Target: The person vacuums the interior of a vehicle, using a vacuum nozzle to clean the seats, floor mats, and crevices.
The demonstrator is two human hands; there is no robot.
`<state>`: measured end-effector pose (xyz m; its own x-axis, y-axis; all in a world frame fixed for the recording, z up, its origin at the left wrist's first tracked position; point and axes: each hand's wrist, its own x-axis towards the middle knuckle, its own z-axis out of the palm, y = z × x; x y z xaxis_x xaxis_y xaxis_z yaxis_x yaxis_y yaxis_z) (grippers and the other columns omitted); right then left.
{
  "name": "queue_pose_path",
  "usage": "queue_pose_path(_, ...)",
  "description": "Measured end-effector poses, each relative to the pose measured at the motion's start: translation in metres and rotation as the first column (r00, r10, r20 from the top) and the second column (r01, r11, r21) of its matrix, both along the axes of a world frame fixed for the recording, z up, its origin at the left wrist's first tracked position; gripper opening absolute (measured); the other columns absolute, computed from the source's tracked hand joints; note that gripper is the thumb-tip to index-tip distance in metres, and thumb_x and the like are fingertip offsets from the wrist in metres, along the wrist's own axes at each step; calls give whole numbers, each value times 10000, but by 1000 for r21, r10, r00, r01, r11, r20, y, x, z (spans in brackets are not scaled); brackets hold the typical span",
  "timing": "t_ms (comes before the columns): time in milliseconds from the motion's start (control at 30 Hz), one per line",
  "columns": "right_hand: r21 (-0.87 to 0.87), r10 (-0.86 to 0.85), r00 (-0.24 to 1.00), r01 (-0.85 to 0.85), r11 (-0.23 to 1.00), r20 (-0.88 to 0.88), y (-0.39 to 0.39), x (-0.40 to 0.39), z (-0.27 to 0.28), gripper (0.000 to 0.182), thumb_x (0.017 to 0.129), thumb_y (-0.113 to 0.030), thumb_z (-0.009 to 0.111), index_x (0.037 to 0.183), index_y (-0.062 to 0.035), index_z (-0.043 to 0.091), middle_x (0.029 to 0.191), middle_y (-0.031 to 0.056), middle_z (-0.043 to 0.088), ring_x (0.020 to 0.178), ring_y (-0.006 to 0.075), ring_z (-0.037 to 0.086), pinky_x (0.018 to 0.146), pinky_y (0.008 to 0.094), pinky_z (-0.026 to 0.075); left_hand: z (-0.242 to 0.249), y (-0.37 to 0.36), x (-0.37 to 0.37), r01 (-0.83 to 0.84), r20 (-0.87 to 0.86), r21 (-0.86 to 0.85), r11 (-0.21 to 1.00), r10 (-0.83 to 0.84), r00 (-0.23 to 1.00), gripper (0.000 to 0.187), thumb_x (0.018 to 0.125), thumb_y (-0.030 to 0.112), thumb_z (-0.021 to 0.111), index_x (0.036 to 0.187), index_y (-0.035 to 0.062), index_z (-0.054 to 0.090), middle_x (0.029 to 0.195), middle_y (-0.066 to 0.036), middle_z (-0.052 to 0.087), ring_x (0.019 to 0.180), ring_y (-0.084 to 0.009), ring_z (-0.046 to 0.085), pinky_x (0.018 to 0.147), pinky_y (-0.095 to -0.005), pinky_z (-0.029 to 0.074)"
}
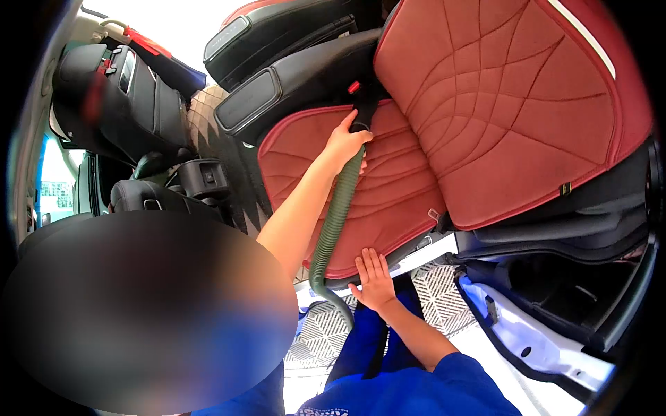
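My left hand (345, 144) is wrapped around a green ribbed vacuum hose (336, 208) where it joins its black nozzle (365, 116). The nozzle's tip reaches the rear inner corner of the red seat cushion (305, 145), close to the red button of a seat belt buckle (354, 87). From my hand the hose runs down across the cushion and over its outer edge. My right hand (375, 281) lies palm down with fingers stretched out at that edge, holding nothing, to the right of the hose.
A quilted red backrest (506, 90) rises at the right. Beyond the cushion is a black armrest (250, 100); front seats (118, 90) stand at the left. An open white door (548, 353) is at the lower right. A dark blurred patch hides the lower left.
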<state>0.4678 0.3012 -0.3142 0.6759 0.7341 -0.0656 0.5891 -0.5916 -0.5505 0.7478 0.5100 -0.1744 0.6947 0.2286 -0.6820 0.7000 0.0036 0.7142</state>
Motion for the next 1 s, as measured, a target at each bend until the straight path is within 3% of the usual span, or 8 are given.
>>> queue_pose_path(200, -47, 21, 1000, -21, 999, -5, 0, 4, 3, 779, 856, -493, 572, 1432, 3, 404, 1554, 225, 279, 1462, 356, 224, 1201, 487, 149, 1, 10, 41, 67, -58, -18, 998, -68, 996, 847, 842, 167, 630, 1566, 217, 192, 675, -93, 550, 502, -199, 551, 477, -383, 506)
queue_pose_path(233, -49, 18, 1000, -19, 999, -17, 1, 4, 3, 770, 857, -493, 572, 1427, 1, 415, 1550, 226, 288, 1458, 361, 230, 1199, 488, 156, 6, 19, 40, 0, -28, -46, 999, -2, 1000, 712, 854, 210, 646, 1486, 122, 329, 657, -86, 552, 497, -182, 547, 474, -367, 513)
queue_pose_path(267, -43, 16, 1000, -17, 999, -10, 1, 4, 2, 770, 857, -493, 572, 1427, 1, 415, 1550, 226, 288, 1458, 361, 230, 1199, 488, 156, -1, 40, 49, -108, -177, -193, 975, 73, 981, 362, 853, 205, 670, 1141, 50, 516, 679, -109, 568, 497, -199, 548, 479, -369, 520)
queue_pose_path(333, -46, 22, 1000, -23, 999, -14, 0, 4, 2, 772, 861, -499, 565, 1430, 0, 412, 1544, 226, 296, 1454, 366, 235, 1199, 488, 156, -10, 67, 38, -295, -258, -472, 830, 190, 947, 278, 874, 247, 671, 954, 69, 472, 656, -92, 559, 486, -173, 528, 470, -334, 508)
queue_pose_path(667, -98, 39, 997, -46, 994, -71, -1, 3, 1, 773, 904, -528, 491, 1469, -15, 367, 1577, 211, 240, 1475, 343, 195, 1209, 476, 114, 27, 90, 22, -219, -301, -149, 964, 167, 939, 248, 899, 312, 654, 856, 95, 541, 620, -64, 564, 464, -136, 532, 496, -313, 545)
queue_pose_path(867, -80, 49, 998, -51, 996, -34, -1, 3, -3, 780, 880, -523, 527, 1445, -1, 395, 1552, 228, 286, 1459, 362, 235, 1202, 486, 149, -12, 60, 37, -229, -292, -247, 942, 153, 944, 263, 917, 301, 638, 947, 72, 511, 620, -76, 568, 438, -130, 524, 435, -282, 520)
queue_pose_path(933, -55, 42, 999, -43, 998, -15, -2, 6, 4, 779, 881, -522, 526, 1443, 2, 397, 1555, 228, 280, 1460, 364, 231, 1204, 482, 146, 3, 42, 5, -118, -127, -150, 982, 99, 987, 337, 928, 286, 620, 1176, 95, 497, 669, -81, 579, 436, -138, 521, 412, -291, 509)
queue_pose_path(1000, -50, 32, 999, -33, 998, -18, -2, 4, 1, 778, 886, -522, 521, 1442, 6, 396, 1557, 229, 275, 1461, 362, 229, 1206, 478, 140, 22, 15, -39, 68, -36, -215, 974, -78, 996, 852, 885, 207, 648, 1550, 60, 136, 1038, -160, 593, 496, -201, 566, 387, -377, 531)
